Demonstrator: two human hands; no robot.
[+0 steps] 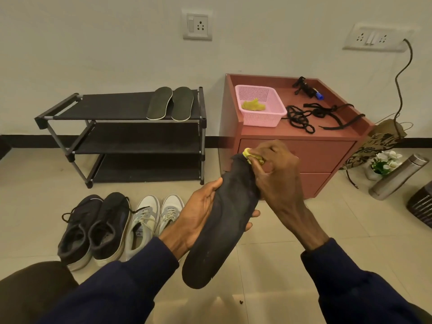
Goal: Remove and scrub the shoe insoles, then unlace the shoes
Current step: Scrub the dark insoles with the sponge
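Head | left hand (198, 213) grips insole (224, 230) | right hand (278, 176) pinches yellow cloth (247, 154) | shoes (107, 228) beside, cabinet (327, 150) behind

Left hand (201, 212), palm up, cradles the insole (222, 232); right hand (274, 175), knuckles up, pinches a cloth (247, 153) against its far end.
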